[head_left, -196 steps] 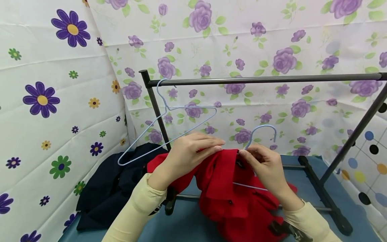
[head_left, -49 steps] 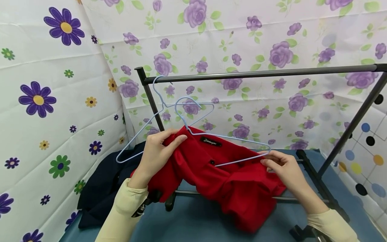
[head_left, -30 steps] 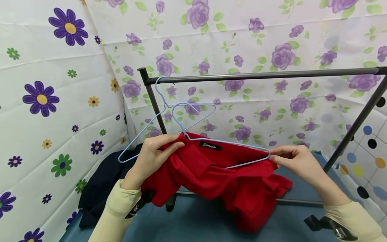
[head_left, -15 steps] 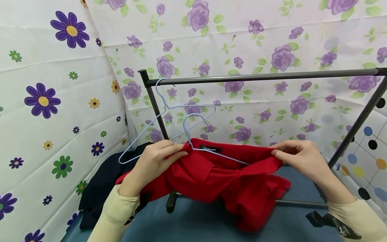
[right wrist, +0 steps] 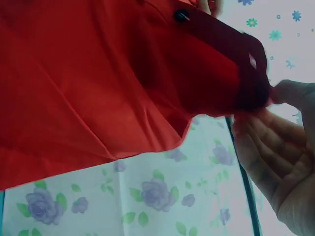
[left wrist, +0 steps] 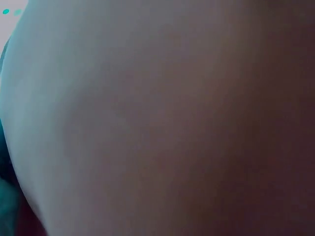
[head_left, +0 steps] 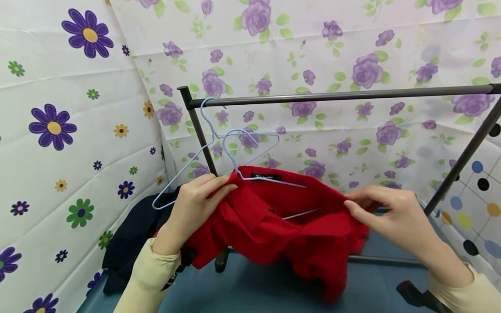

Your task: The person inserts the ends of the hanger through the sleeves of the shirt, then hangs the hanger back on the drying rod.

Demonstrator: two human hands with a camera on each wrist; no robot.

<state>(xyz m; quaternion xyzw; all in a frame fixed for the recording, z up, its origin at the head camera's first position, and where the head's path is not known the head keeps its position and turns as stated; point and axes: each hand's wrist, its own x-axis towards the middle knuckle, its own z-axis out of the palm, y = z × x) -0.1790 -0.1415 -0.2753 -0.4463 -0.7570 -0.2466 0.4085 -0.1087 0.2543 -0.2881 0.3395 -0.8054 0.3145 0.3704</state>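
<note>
A red shirt with a dark neck label hangs bunched between both hands in the head view. Threaded into its neck is a light-blue hanger; its hook stands above the cloth, and its far end is hidden inside. My left hand pinches the shirt beside the hook's base. At the other side, my right hand pinches the neck edge between thumb and fingers. The right wrist view shows the red cloth with a black button and that same pinch. Blurred skin fills most of the left wrist view.
A dark metal clothes rail spans the back. An identical bare hanger hangs at its left end. Dark navy clothing lies at left on the blue surface. Flowered cloth forms the walls.
The hanger was upright at the right; it then moved left and tilted. My right hand has shifted from the hanger's end to the shirt's edge, and that end is now covered by cloth.
</note>
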